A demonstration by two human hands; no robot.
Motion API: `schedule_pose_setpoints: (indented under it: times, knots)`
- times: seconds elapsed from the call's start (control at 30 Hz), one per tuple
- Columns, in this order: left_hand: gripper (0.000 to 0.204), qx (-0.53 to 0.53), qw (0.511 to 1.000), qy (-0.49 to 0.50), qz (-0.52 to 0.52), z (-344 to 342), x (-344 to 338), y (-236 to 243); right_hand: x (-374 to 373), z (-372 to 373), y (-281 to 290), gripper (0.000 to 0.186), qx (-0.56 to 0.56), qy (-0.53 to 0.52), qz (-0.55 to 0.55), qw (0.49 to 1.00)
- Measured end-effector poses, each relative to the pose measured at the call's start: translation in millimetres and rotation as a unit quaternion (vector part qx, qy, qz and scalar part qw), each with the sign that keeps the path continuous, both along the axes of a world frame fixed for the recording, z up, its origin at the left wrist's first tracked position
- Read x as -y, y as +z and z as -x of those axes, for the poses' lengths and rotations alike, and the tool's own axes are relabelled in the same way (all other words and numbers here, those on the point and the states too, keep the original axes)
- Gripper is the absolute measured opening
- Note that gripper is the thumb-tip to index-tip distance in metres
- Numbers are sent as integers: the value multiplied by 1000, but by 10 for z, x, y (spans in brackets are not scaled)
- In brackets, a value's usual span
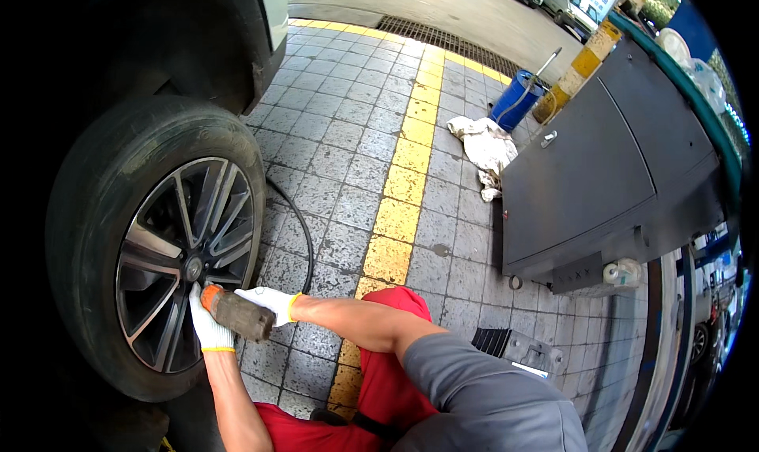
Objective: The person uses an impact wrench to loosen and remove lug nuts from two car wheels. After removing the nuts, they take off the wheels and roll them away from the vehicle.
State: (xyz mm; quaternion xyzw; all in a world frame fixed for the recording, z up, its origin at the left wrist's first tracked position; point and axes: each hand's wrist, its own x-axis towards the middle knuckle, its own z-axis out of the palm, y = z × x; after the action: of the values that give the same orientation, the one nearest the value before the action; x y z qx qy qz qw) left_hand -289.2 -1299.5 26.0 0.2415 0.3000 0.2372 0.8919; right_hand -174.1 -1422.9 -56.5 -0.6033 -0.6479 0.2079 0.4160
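Observation:
An orange-and-dark impact wrench (243, 316) points at the hub of a car wheel (158, 239) with a black tyre and two-tone spoked rim. My left hand (207, 322), in a white glove, is closed at the wrench's orange front end, close to the wheel's centre; its fingertips are partly hidden. My right hand (270, 300), also gloved, grips the rear of the wrench, its fingers mostly behind the tool body. A black hose (304, 239) curves over the tiled floor beside the tyre.
At right stand a dark metal cabinet (585, 175), a blue drum (512, 104) and a striped bollard (585, 61). A white rag (482, 144) lies beside them. A case (531, 351) lies low at right. A floor grate (419, 35) and parked vehicles (561, 5) are beyond.

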Motion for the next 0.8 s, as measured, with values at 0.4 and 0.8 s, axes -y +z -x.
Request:
schedule_pose_setpoints:
  times: [0.4,0.8]
  knots:
    - [22,7,992,126,-12,32,-211,-330,329,-176,528,53,-20,27,14,999]
    - [20,-102,990,92,-43,-1,89,-165,635,-369,109,34,-514,31,128,847]
